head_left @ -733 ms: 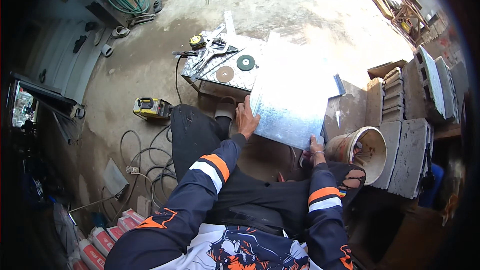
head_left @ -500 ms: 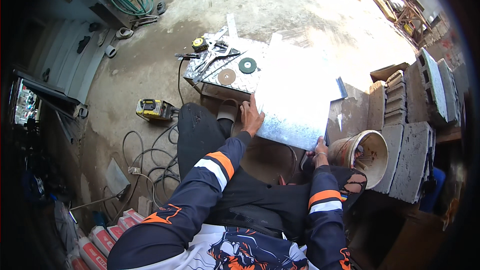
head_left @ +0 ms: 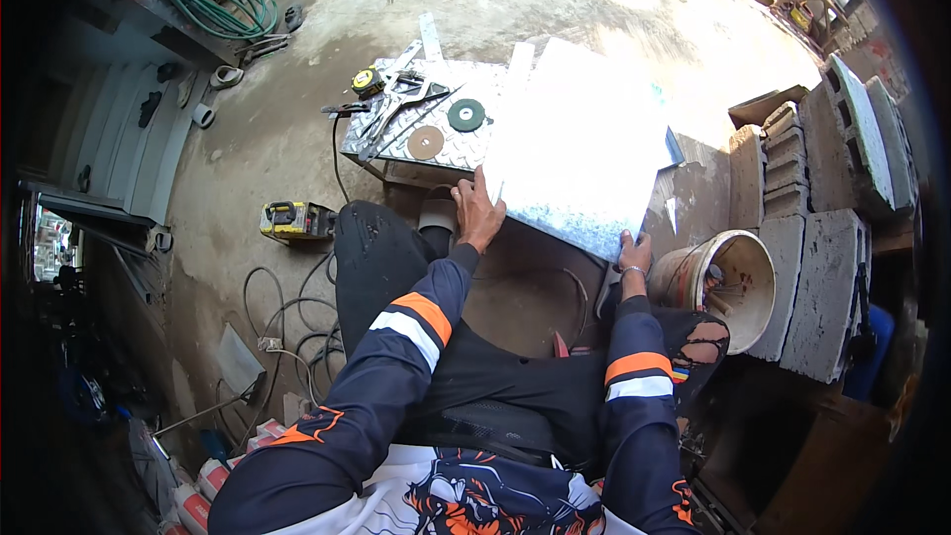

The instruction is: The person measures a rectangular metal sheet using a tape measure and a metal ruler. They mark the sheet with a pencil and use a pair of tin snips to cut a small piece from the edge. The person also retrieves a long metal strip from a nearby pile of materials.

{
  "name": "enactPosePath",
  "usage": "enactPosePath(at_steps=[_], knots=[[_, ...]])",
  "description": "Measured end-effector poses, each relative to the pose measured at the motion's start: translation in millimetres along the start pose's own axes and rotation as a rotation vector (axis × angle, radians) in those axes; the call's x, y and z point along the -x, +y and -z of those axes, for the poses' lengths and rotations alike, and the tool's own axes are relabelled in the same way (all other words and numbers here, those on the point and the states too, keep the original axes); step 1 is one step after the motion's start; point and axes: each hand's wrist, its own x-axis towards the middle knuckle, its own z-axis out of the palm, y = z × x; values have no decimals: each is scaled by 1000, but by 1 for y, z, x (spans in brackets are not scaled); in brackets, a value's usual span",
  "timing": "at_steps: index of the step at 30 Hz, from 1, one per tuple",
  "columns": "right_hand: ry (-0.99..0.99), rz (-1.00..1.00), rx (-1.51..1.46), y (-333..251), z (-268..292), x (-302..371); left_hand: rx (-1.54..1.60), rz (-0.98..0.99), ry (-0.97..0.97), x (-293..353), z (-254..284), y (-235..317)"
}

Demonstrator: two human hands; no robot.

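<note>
Sheet (head_left: 584,154) over bench (head_left: 464,151), its near edge jutting lapward, apparently being positioned: right hand (head_left: 635,254) pinching near-right corner, left hand (head_left: 478,214) half-curled at left edge, pinch or mere touch unclear; any shift likely calls for even two-sided support.

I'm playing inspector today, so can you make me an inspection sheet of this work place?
Surface: low bench, patterned metal top
Job's things: pale metal sheet covering the bench's right part; glare hides much of its face
Clutter: tape measure, green disc, brown disc and metal tools on the bench's left part
Hands: left hand at the sheet's left edge; right hand at its near right corner
Cables: dark cables looped on the floor at left
Surroundings: stacked concrete blocks and white bucket at right; yellow-and-black machine at left
</note>
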Motion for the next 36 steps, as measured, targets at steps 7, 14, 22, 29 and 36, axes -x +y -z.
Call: enactPosePath(at_steps=[7, 14, 22, 29, 36], knots=[[-11, -143, 119, -7, -9, -13, 49, 30, 56, -5, 25, 1], [8, -114, 288, -21, 61, -40, 169, 29, 102, -33, 94, 1], [158, -48, 223, -15, 137, -49, 262, 5, 18, -37, 180, 14], [268, -45, 278, -9, 159, -77, 436, -14, 4, -40, 177, 2], [218, 6, 426, -37, 169, -90, 533, 60, -43, -55, 172, -5]])
